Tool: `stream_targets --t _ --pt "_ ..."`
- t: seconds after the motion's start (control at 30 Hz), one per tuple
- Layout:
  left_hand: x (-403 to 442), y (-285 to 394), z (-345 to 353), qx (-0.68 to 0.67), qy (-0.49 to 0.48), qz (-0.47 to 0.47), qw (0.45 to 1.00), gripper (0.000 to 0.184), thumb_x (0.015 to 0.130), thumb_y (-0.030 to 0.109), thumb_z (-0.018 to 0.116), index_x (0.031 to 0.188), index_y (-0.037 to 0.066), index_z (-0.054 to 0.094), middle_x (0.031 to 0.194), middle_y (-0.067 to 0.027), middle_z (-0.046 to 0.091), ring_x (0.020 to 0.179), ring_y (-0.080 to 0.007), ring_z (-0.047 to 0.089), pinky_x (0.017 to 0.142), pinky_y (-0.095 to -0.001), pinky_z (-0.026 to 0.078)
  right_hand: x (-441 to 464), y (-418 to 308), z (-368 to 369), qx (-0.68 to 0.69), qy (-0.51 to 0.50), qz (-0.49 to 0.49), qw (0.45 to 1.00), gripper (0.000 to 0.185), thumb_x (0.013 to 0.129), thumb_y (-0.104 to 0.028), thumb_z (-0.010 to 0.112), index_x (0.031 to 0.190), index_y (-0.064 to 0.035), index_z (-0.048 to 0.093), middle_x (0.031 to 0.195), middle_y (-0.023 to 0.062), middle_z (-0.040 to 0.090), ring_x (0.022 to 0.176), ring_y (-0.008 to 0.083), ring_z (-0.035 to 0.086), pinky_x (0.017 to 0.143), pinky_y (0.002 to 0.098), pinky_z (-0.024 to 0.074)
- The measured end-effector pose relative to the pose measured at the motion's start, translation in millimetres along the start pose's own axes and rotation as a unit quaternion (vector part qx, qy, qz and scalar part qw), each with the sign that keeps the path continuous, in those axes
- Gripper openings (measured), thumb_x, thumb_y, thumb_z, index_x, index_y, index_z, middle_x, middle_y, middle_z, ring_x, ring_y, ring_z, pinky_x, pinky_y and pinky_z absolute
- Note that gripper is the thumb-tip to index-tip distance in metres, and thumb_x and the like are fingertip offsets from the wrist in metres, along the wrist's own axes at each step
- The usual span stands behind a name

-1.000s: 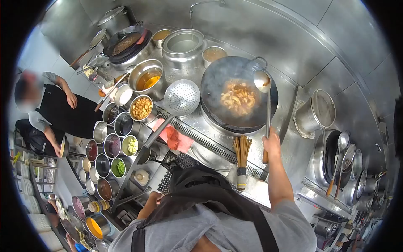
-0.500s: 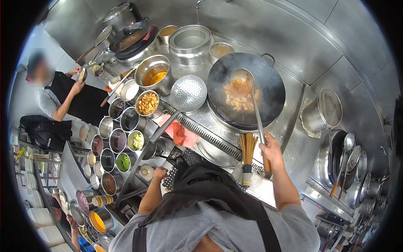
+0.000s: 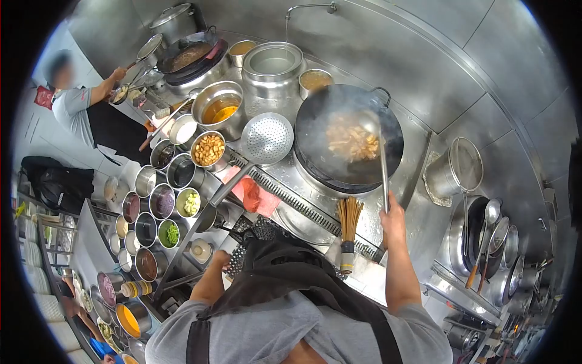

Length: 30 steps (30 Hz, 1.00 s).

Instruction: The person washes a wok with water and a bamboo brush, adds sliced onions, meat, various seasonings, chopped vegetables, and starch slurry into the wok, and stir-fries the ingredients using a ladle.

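Note:
My right hand (image 3: 393, 219) is wrapped round the handle of a long metal ladle (image 3: 384, 164). The ladle's bowl, partly veiled by steam, is in the black wok (image 3: 315, 158), at the right side of browned food pieces (image 3: 357, 142). My left hand (image 3: 219, 261) hangs low beside my patterned trousers, fingers curled; whether anything is in them is hidden. Just left of my right forearm a bamboo wok brush (image 3: 348, 233) stands upright at the stove's front edge.
A perforated strainer (image 3: 267, 138) lies left of the wok, near a pot of oil (image 3: 222, 109) and a bowl of fried nuts or similar pieces (image 3: 208, 150). Water runs into a large pot (image 3: 273, 64). Several ingredient tins are on the left, where a co-worker (image 3: 79, 109) stands. A strainer-topped pot (image 3: 451, 173) is at right.
The ladle's bowl, earlier holding brown liquid above the food, has swung right and tipped down. My right hand has shifted slightly. The co-worker's arm now reaches toward the back wok.

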<state>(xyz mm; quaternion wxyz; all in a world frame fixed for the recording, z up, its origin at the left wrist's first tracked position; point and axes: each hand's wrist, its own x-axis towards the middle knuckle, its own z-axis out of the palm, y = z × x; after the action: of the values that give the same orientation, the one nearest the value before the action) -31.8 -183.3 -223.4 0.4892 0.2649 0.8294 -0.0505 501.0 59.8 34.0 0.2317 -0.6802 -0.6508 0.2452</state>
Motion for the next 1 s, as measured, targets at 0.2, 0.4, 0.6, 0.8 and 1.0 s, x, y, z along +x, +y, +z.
stream_targets --t 0.2,0.4,0.6,0.8,1.0 --pt "4 51 -28 0.134 0.033 0.147 0.98 0.024 0.082 0.02 0.047 0.077 0.007 0.067 0.07 -0.0112 0.068 0.051 -0.017 0.065 0.06 -0.0318 0.053 69 -27 29 -0.022 -0.011 0.081 0.996 0.064 0.071 -0.001 0.058 0.133 -0.0069 0.041 0.11 0.0267 0.057 0.104 0.0411 0.055 0.088 0.0443 0.0447" --pt "-4 35 -19 -0.058 0.007 0.105 0.993 0.025 0.079 0.022 0.057 0.079 -0.002 0.062 0.075 -0.0113 0.067 0.056 -0.0168 0.066 0.048 -0.0285 0.053 26 -14 19 -0.132 -0.038 -0.203 0.97 0.069 0.066 0.001 0.058 0.132 -0.0138 0.044 0.107 0.0242 0.058 0.095 0.0408 0.057 0.083 0.0458 0.0471" --pt "19 -69 10 0.004 -0.018 0.015 1.0 0.029 0.078 0.026 0.063 0.066 0.0 0.065 0.061 -0.0122 0.064 0.049 -0.0205 0.063 0.042 -0.0324 0.051 -65 30 -40 -0.282 -0.064 -0.166 0.943 0.078 0.064 0.001 0.061 0.136 -0.0211 0.04 0.097 0.0173 0.06 0.079 0.0378 0.06 0.073 0.045 0.0498" --pt "0 -112 2 -0.053 -0.042 -0.046 0.997 0.026 0.084 0.02 0.058 0.074 -0.002 0.065 0.06 -0.0103 0.064 0.047 -0.0179 0.062 0.04 -0.0307 0.051 -134 -6 -54 -0.269 -0.027 -0.063 0.961 0.074 0.062 0.003 0.061 0.132 -0.0166 0.046 0.093 0.0199 0.062 0.082 0.0378 0.061 0.075 0.0448 0.0496" --pt "-5 -116 16 -0.125 -0.024 -0.029 0.992 0.021 0.084 0.01 0.048 0.078 -0.002 0.064 0.064 -0.0133 0.065 0.052 -0.0206 0.065 0.043 -0.0321 0.053 -142 -14 -26 -0.162 0.03 -0.07 0.984 0.061 0.065 0.004 0.056 0.125 -0.0039 0.051 0.099 0.0227 0.062 0.093 0.039 0.06 0.083 0.0414 0.0475"
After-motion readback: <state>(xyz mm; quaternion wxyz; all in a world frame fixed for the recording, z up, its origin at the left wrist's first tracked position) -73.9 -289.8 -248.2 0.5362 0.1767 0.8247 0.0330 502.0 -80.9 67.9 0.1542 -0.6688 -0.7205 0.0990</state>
